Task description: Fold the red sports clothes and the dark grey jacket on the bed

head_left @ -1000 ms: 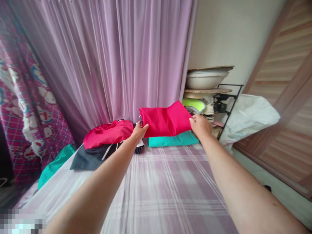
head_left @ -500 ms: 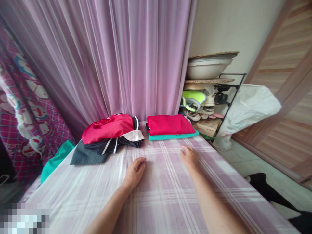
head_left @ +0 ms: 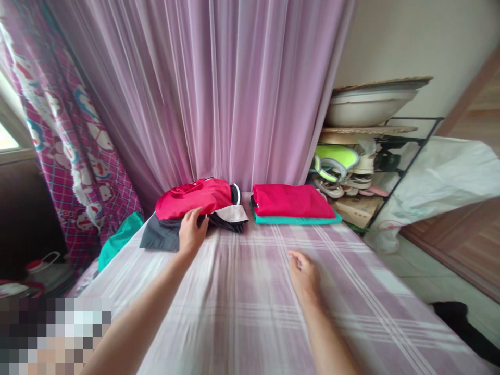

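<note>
Checked magenta fabric (head_left: 103, 166) printed with white-and-blue cartoon figures is hanging at ten o'clock, reckoned from the middle of the flat surface covered with lilac-and-white plaid cloth (head_left: 246, 302). Below it, between nine and ten, a bunched turquoise cloth (head_left: 122, 237) is lying along the surface's left edge. Toward twelve, a long pleated mauve curtain (head_left: 234, 94) is filling the background.

At eleven, a loose pile of clothes is sitting near the curtain: a crumpled bright-red garment (head_left: 195, 200) is resting over dark grey cloth (head_left: 156, 234), with black and off-white fabric showing on its right. The left hand (head_left: 192, 234) is poised at the pile's near edge, its fingers bending gently and its thumb standing apart; whether the fingertips are touching cloth, I cannot tell.

At one o'clock, a neatly folded bright-red cloth rectangle (head_left: 292, 200) is lying flat on a folded turquoise cloth (head_left: 299, 220). Nearer, toward two, the right hand (head_left: 305, 276) is holding nothing, its fingers curling loosely with a small gap at the thumb.

Farther out at two, a black metal rack (head_left: 413, 157) is bearing a wide white bowl (head_left: 371, 107), a lime-yellow visor (head_left: 338, 155) and pale shoes (head_left: 357, 181). Beside it, a crinkled white plastic bag (head_left: 449, 177) is showing faint red marks, too blurred to read.
</note>
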Tool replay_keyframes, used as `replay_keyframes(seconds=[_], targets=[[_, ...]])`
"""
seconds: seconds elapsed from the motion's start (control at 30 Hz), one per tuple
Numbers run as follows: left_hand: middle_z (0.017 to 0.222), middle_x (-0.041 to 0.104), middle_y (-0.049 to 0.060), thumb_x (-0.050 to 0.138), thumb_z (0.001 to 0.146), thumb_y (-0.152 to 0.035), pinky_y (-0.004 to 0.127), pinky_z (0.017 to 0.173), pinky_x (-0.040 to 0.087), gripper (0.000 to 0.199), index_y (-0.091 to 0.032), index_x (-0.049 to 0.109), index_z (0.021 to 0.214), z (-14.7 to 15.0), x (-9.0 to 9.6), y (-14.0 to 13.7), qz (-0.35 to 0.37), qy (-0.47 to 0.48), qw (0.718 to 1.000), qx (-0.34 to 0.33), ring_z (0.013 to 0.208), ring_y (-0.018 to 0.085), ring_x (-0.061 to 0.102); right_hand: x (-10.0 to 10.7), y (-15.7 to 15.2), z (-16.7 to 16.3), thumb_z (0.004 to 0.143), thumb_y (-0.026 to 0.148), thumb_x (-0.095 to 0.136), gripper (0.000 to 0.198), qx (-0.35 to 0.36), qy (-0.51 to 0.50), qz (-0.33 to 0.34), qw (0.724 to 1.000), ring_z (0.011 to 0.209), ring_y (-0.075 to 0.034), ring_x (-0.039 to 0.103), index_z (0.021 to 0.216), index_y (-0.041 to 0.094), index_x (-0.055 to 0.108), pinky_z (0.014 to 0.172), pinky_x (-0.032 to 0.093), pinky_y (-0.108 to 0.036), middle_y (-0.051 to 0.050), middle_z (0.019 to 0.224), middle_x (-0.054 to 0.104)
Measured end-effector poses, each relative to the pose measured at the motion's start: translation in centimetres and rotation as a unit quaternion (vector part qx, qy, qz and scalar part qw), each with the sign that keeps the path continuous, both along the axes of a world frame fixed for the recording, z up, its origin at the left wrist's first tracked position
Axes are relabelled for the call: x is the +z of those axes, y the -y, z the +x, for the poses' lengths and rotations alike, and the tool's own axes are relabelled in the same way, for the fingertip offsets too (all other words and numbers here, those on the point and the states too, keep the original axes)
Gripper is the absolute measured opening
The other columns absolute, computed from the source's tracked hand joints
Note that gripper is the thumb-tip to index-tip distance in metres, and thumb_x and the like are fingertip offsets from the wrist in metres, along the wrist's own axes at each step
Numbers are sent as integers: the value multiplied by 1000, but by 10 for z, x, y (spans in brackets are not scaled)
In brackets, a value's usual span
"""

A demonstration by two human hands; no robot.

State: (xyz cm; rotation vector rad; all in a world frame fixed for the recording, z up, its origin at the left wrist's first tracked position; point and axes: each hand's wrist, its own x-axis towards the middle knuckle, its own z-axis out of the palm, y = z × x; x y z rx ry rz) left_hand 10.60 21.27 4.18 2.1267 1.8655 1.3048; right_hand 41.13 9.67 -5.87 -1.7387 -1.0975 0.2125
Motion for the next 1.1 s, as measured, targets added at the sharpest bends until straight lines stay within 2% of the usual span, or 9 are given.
replay_keyframes(seconds=[0.13,0.23,0.3,0.37,0.5,0.6,0.77,0.9,1.1], targets=[[144,55,14,59,83,-43,47,111,34,59,-21,53,137,-24,41,-39,-52,-201,978,35,135,33,45,4,-2,-2,79,35,42,35,10,-6,-10,1000,99,-26,67,88,22,73,91,51,-37,-12,103,74],[125,70,10,54,86,-40,42,106,37,41,-26,66,122,-28,56,-53,-126,-282,950,44,121,31,59,9,-1,-4,78,35,42,34,16,-6,-15,1000,99,-26,67,87,23,73,91,52,-37,-11,102,74],[109,75,9,47,90,-38,38,98,42,35,-26,72,111,-28,65,-55,-147,-296,942,55,107,29,67,12,0,-5,79,35,41,35,17,-5,-14,1000,98,-26,67,87,22,73,91,52,-37,-11,102,74],[106,76,9,42,92,-40,36,91,46,39,-25,72,112,-28,75,-52,-133,-282,948,65,101,29,69,13,1,-5,79,35,40,36,22,-3,-10,1000,98,-26,67,88,21,73,91,52,-38,-12,102,74],[109,76,5,43,92,-39,35,95,47,38,-26,73,113,-34,87,-24,-35,-247,966,61,102,26,68,14,2,-5,79,35,40,37,25,-5,-12,1000,98,-26,67,88,21,72,90,51,-39,-12,102,74],[98,78,4,46,92,-36,40,107,41,32,-26,75,101,-44,73,22,49,-264,963,-13,95,23,70,13,1,-6,78,37,39,38,23,-6,-5,1000,97,-26,68,87,21,73,88,51,-38,-12,100,75],[81,77,2,44,97,-33,38,93,51,31,-24,73,94,-49,22,115,139,-301,925,-188,74,18,71,11,-1,-5,75,41,39,43,7,-23,8,1000,93,-26,69,88,20,74,85,53,-38,-11,97,76],[74,75,0,43,99,-28,33,77,56,28,-23,69,91,-40,-19,165,130,-278,931,-199,66,16,70,8,1,-2,76,43,40,45,13,-31,-10,999,95,-27,69,92,20,75,86,53,-40,-11,100,76],[75,75,0,44,99,-28,35,73,58,22,-23,64,92,-32,-60,194,139,-185,961,-152,67,18,71,15,13,-16,83,56,44,50,94,-19,-55,994,101,-26,70,107,24,73,88,52,-37,-9,108,76]])
